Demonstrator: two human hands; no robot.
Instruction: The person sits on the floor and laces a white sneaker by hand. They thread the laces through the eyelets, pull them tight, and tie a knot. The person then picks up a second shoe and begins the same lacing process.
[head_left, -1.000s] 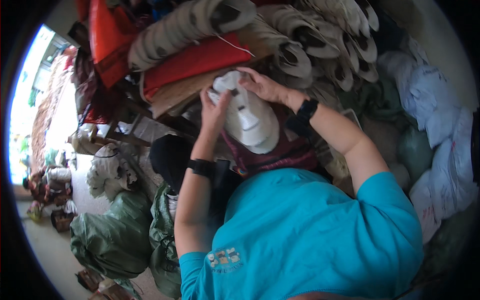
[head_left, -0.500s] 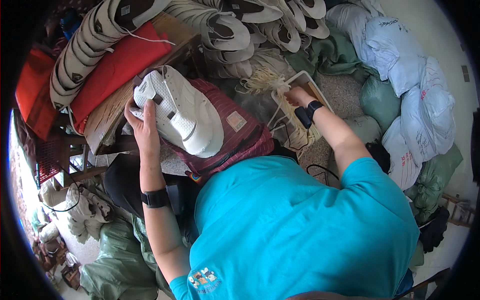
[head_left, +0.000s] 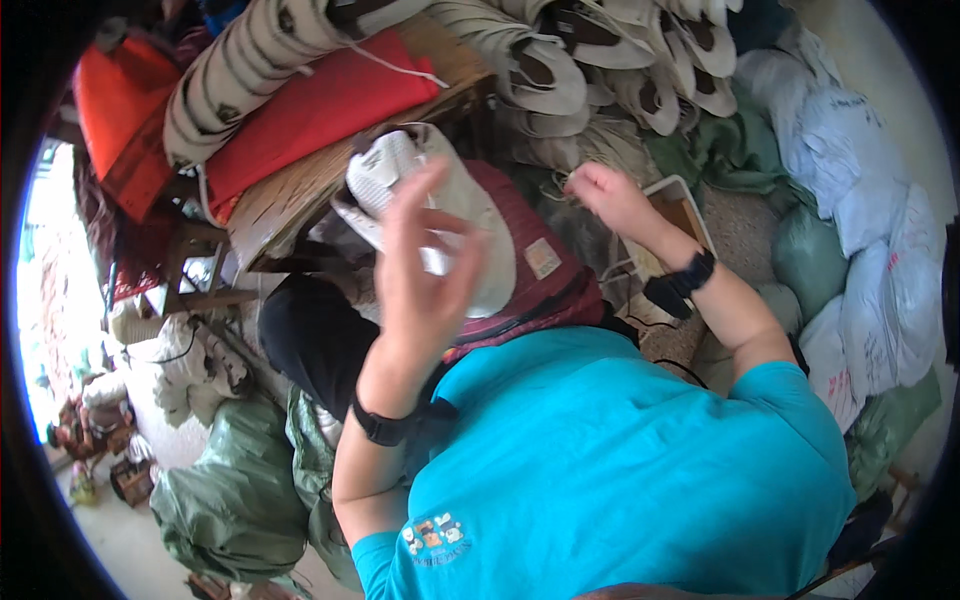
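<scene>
One white shoe upper (head_left: 470, 195) on the maroon lap cloth (head_left: 567, 292), likely light and pliable, best pinched by its edge, left hand (head_left: 420, 280) spread and free above, right (head_left: 610, 203) bunched beside pale cord (head_left: 557, 187), grip unclear!

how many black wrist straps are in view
2: one black strap on the person's left wrist, another strap on the right wrist. Both show clearly; I see no others, though clutter could hide some.

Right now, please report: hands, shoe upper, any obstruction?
Left hand open, partly hiding white shoe upper. Upper on maroon cloth. Right hand curled by pale cord, grip unclear.
</scene>
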